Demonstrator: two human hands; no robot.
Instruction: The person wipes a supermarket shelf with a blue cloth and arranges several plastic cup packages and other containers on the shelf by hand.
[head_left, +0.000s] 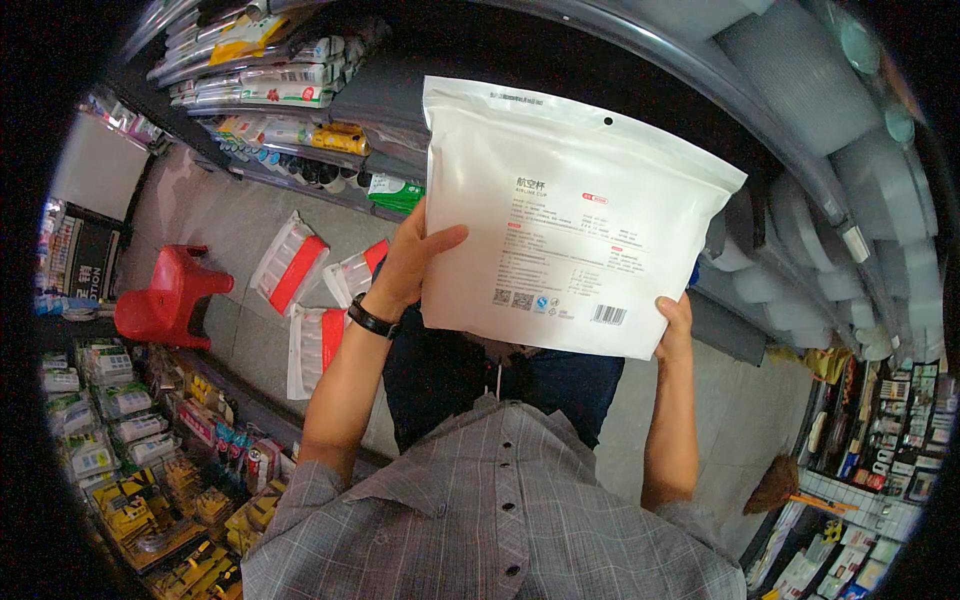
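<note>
Both of my hands hold up a large white plastic pack (480, 195) that bears printed text, codes and a barcode, with a small hang hole in its top seal. My left hand (409, 262) grips its left edge, thumb across the printed face. At the lower right corner, my right hand (675, 322) pinches the pack, its thumb in front. The pack's far side and what it contains are hidden. On the floor to my left lie several similar white packs with red bands, among them one pack (289, 262) near the shelf and another pack (307, 352) closer to me.
A red plastic stool (176, 296) stands on the tiled floor (225, 202) at left. Ahead is a dark shelf unit (382, 90) stocked with packaged goods (285, 82). Stacked translucent plastic goods (802, 82) fill shelves at upper right. Racks of hanging merchandise (127, 427) flank me.
</note>
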